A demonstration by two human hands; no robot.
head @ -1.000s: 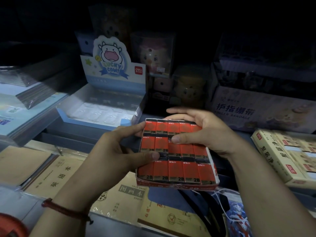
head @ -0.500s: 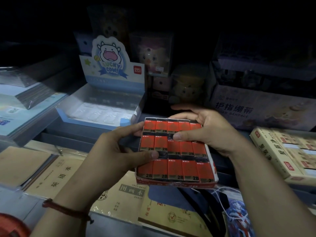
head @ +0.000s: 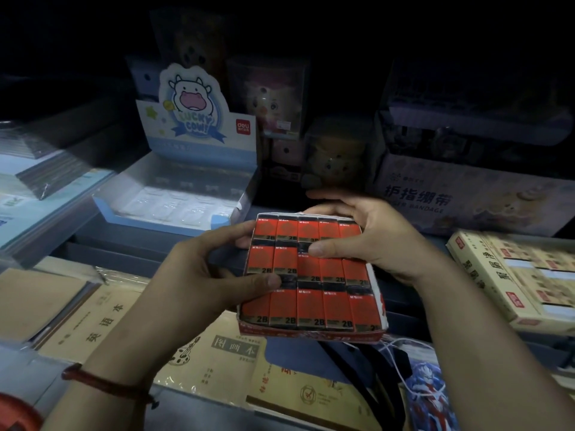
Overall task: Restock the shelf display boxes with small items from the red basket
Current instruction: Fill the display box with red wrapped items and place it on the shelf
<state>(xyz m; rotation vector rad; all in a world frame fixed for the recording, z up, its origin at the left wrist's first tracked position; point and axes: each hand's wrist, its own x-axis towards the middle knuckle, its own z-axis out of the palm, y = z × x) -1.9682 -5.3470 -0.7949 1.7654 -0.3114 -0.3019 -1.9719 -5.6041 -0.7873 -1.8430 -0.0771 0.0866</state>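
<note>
I held a flat red cardboard tray [head: 311, 333] of glossy, rectangular red-and-black 2B erasers [head: 311, 307] just right of the pale blue cardboard cow display box [head: 199, 150], nearer me. My left hand [head: 193, 281] gripped its left edge, thumb on top. My right hand [head: 373, 234] curled round its far edge, thumb pressing an eraser.

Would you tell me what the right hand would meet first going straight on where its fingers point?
Likely the cow display box: the right hand points its fingers left behind the eraser tray, toward it; depth unclear.
</note>
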